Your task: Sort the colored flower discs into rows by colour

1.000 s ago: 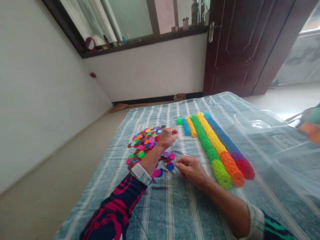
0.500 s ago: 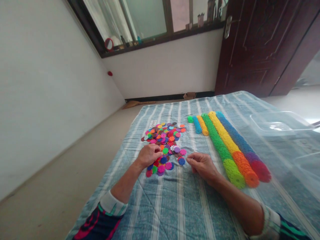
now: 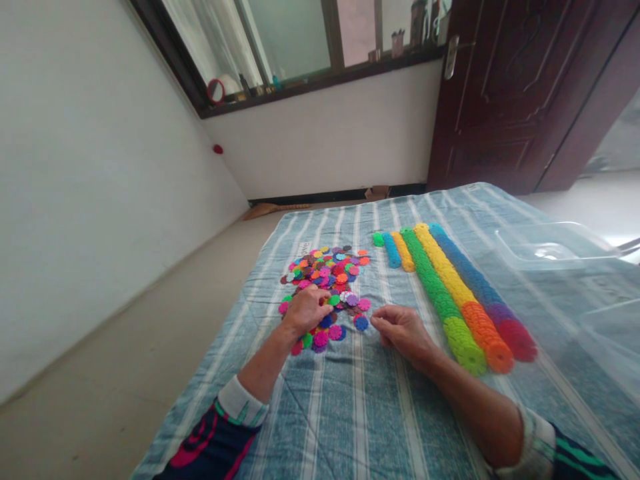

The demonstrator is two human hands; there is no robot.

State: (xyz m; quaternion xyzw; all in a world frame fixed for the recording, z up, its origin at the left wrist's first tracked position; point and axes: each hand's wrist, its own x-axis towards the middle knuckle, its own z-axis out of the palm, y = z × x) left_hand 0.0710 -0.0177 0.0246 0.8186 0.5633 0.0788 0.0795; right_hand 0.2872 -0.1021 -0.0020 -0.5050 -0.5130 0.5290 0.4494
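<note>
A pile of small notched plastic discs [image 3: 323, 271] in many colours lies on the striped bedspread [image 3: 345, 413]. My left hand [image 3: 306, 311] is over the near part of the pile, thumb and fingers drawn together beside a green disc [image 3: 334, 301]. Whether a disc is between those fingertips is hidden. To the right of the pile, my right hand [image 3: 404, 331] is closed in a pinch close to a blue disc [image 3: 361, 323]. Anything inside that pinch is too small to make out.
Rows of discs sorted by colour, among them a green row [image 3: 431, 275], a yellow row [image 3: 447, 267] and a blue row [image 3: 470, 275], lie right of my hands. A clear plastic box [image 3: 550, 263] stands farther right. A dark red door [image 3: 495, 100] is behind.
My left hand has moved slightly right across the pile, uncovering discs at its left edge. My right hand keeps nearly the same place and pinch.
</note>
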